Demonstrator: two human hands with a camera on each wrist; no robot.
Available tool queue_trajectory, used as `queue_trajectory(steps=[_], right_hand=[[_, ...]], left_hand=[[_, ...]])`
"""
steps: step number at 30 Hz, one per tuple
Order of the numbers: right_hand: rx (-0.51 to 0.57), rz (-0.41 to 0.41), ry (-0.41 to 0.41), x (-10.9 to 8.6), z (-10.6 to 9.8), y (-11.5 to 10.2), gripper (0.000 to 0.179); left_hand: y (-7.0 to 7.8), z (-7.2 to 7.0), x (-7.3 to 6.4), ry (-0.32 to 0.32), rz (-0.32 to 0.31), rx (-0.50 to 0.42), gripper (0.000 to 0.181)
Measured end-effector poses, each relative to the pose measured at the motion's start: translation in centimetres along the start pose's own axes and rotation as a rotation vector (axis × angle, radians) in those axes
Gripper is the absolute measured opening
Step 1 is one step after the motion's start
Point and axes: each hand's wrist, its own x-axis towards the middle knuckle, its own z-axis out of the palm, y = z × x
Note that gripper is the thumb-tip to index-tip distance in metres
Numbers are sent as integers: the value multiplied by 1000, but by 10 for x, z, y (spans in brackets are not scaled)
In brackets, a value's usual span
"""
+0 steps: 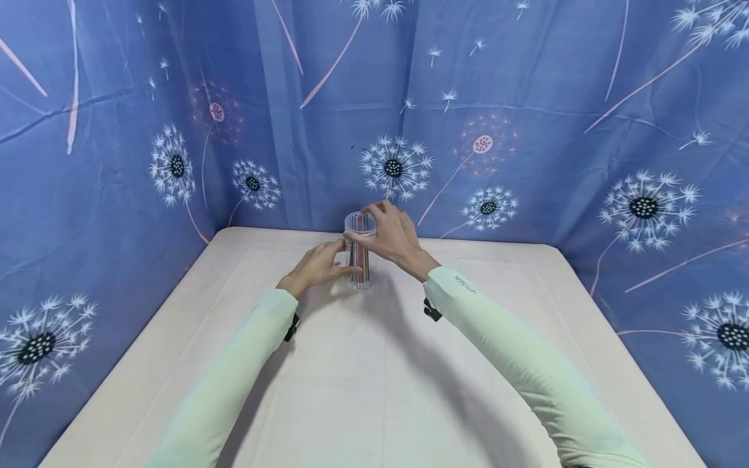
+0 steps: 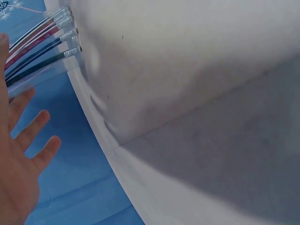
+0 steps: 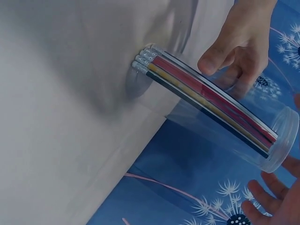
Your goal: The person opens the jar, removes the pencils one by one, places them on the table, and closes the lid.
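"What is gripped, mid-frame?"
"By the left hand point(image 1: 318, 265), a clear jar point(image 1: 365, 257) of pencils point(image 3: 206, 98) is held; by the right hand point(image 1: 398, 237), its lid point(image 1: 359, 224) is pinched."
"Behind, up top?"
"Blue dandelion cloth point(image 1: 345, 149) is seen."

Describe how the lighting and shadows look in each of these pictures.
Head view: bright, a long soft shadow crossing the table beside the right sleeve; left wrist view: dimmer, the table darker toward the lower right, the left hand cropped by the frame; right wrist view: dim, the clear jar hard to see against blue cloth, though the pencils stand out.
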Motion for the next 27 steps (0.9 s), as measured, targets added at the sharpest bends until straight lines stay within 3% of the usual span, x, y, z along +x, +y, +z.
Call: queue_trajectory(steps=[7,15,21,27], right_hand=[[-5,10,-45,1,0,-1,56],[20,-53,-87,3,0,-2,59],[22,10,-47,2,2,-5,70],[-63,56,-40,4,2,-9,68]], left_hand=[[0,1,1,-3,9,-2,90],[2,-2,0,-7,5,-21,82],[1,0,-1,-7,8,-12,87],[0,1,1,-3,3,10,88]])
